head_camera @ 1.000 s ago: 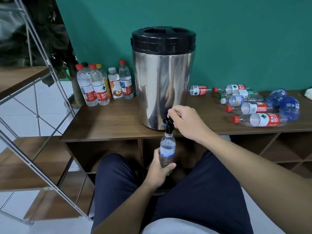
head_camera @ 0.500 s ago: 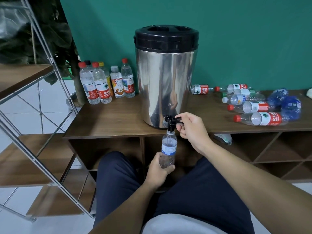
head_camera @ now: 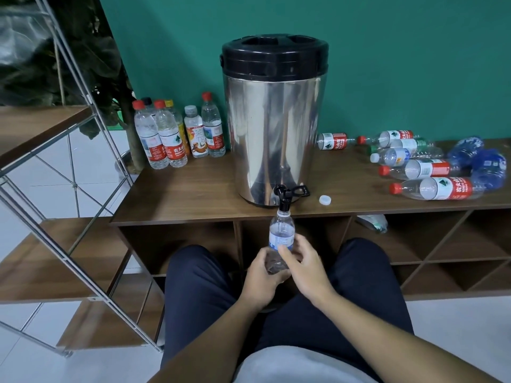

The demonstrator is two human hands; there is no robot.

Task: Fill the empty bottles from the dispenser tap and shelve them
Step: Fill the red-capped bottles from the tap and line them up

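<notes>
Under the tap (head_camera: 282,195) of the steel dispenser (head_camera: 272,125), head view: a small clear bottle (head_camera: 281,239) stands upright, mouth right at the spout. Left hand (head_camera: 264,280) grips the bottle's lower part, fingers curled round it. Right hand (head_camera: 304,266) sits just right of the left, fingertips touching the bottle near its blue-and-white label, fingers bent; a full wrap round the bottle is not clear from this angle. Water level in the bottle not readable.

Above and right of the hands, on the wooden bench (head_camera: 179,200), a small white cap (head_camera: 325,200) lies beside the dispenser's base. Further right, a group of bottles lying on their sides (head_camera: 431,172), red, green and white caps, some blue ones behind. Up and left of the hands, six capped bottles standing upright (head_camera: 177,134) against the green wall (head_camera: 387,64). Far left of the hands, a metal-framed shelf (head_camera: 41,128) with wooden boards. Below the hands, dark trousers (head_camera: 199,294).
</notes>
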